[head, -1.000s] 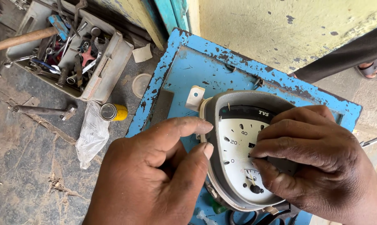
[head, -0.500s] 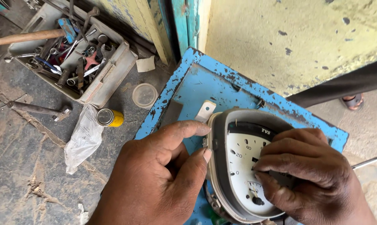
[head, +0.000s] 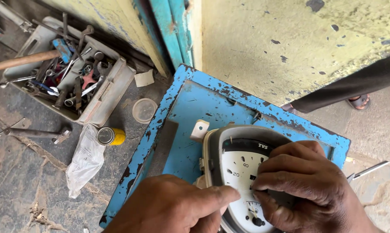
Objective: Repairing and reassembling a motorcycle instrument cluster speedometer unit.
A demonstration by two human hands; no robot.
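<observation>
Two bare hands work on a white speedometer cluster [head: 242,172] that sits on a chipped blue metal panel [head: 195,108], near the panel's lower right. Left hand [head: 173,207] braces the cluster's grey housing from the left, index finger stretched across to the dial edge, fingers loosely curled, not clamped round anything. Right hand [head: 302,185] lies over the dial face, fingertips pressing at the middle; whether it pinches a small part there I can't tell, it's hidden under the fingers. Judgement: best done w/ the left hand holding the housing steady while the right works lightly, since the clear face and needle would mark or bend easily. Around: grey tool tray [head: 104,103] w/ spanners and a wooden handle, upper left; yellow tin [head: 111,136] on its side just below it; clear plastic bag [head: 85,162] beside the tin; round clear lid [head: 144,110] on the floor; another person's sandalled foot [head: 358,101] at right. Right hand covers most of the dial, so the view of it is poor.
</observation>
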